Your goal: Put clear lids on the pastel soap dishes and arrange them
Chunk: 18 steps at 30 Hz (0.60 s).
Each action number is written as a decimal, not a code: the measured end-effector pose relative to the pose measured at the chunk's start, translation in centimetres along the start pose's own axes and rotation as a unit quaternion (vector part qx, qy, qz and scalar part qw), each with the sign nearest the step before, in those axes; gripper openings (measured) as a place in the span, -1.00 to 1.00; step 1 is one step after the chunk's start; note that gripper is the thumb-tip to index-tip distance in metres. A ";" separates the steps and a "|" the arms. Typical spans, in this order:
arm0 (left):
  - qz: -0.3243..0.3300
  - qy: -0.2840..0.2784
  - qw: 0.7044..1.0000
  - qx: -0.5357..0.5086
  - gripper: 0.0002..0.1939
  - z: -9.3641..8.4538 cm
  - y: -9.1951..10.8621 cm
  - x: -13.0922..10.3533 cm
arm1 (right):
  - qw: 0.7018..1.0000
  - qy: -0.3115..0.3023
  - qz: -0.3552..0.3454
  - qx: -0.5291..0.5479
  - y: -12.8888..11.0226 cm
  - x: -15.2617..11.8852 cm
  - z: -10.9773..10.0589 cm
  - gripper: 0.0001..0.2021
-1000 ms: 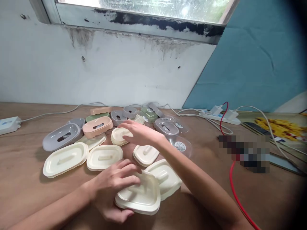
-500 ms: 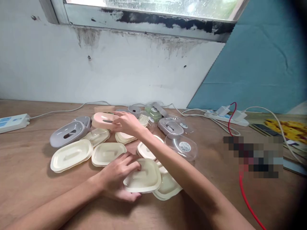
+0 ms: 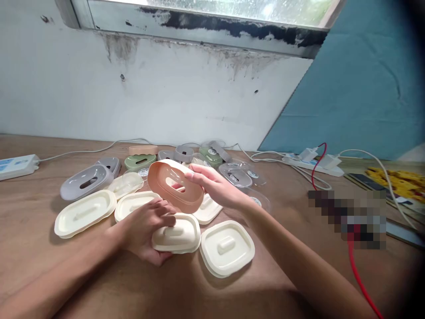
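My left hand [image 3: 151, 230] grips a cream oval lid [image 3: 177, 235] by its left end, thumb below and fingers on top. Above that lid my right hand [image 3: 207, 179] pinches a peach oval tray [image 3: 166, 184], tilted so its hollow side and slot show. More cream lids lie around them: one at the right [image 3: 227, 248], one at the far left [image 3: 86, 212], and one partly behind my left hand [image 3: 133, 204]. A grey slotted tray [image 3: 75, 186] rests behind the left lids.
Green slotted trays [image 3: 139, 160], grey pieces and clear covers [image 3: 235, 175] sit farther back near the wall. Power strips lie at the left [image 3: 20, 167] and right [image 3: 334, 168], with white cables and a red cable [image 3: 360, 279].
My right hand has brought the peach tray right and nearer, turning its hollow side into view. My left hand has moved left with its cream lid, uncovering the lid at the right.
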<state>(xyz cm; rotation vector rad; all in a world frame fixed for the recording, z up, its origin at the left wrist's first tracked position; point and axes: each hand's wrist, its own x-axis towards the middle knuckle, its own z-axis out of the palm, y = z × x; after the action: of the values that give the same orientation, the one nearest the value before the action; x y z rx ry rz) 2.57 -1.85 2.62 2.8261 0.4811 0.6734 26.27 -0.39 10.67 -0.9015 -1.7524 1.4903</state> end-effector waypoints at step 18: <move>-0.093 0.046 0.992 0.067 -0.44 0.4 -1.2 -0.3 | 0.885 -0.124 0.060 -0.445 -1.4 -2.0 -3.7 -0.63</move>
<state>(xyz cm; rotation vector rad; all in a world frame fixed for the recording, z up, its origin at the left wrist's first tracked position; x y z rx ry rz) 2.21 -0.90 1.88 2.8336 0.8244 0.7605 30.32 -0.28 12.44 -1.3045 -2.6870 0.8309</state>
